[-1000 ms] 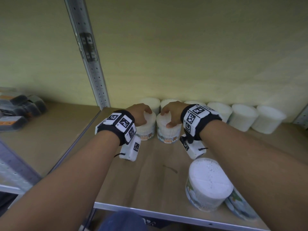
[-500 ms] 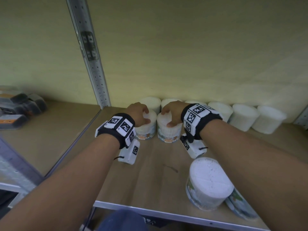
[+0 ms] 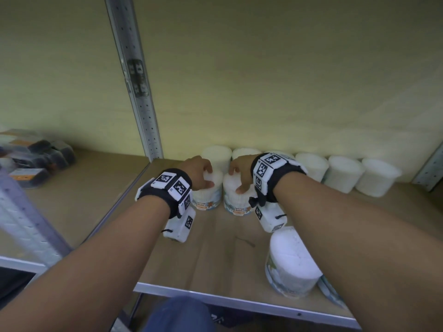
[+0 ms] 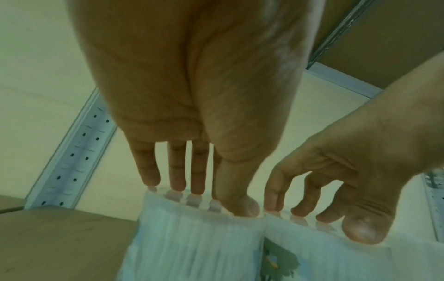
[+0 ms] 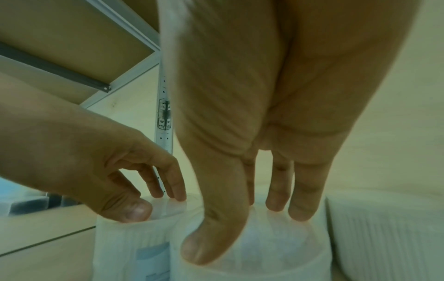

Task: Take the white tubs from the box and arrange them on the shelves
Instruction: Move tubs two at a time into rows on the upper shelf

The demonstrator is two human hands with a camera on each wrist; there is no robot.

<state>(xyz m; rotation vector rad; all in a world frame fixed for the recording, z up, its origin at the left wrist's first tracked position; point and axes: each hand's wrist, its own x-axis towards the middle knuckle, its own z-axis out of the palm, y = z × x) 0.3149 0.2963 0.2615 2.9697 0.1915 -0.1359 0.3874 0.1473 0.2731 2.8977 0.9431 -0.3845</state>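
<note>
Two white tubs with "cotton buds" labels stand side by side on the wooden shelf (image 3: 215, 255), just in front of a back row of white tubs (image 3: 342, 173). My left hand (image 3: 208, 178) grips the left tub (image 3: 207, 200) from above, thumb at the near rim and fingertips on the lid (image 4: 177, 187). My right hand (image 3: 237, 178) holds the right tub (image 3: 237, 204) the same way, its thumb (image 5: 211, 243) over the front rim. Both tubs rest on the shelf board and nearly touch each other (image 4: 263, 224).
Another white tub (image 3: 290, 262) stands near the front right edge, with one more (image 3: 328, 291) lying beside it under my right forearm. A perforated metal post (image 3: 141, 99) rises at the left. Dark packs (image 3: 36, 156) fill the neighbouring shelf. The metal front rail (image 3: 239, 303) runs below.
Both hands stay on the same two tubs. The head view has shifted slightly; the tubs hardly move relative to the back row.
</note>
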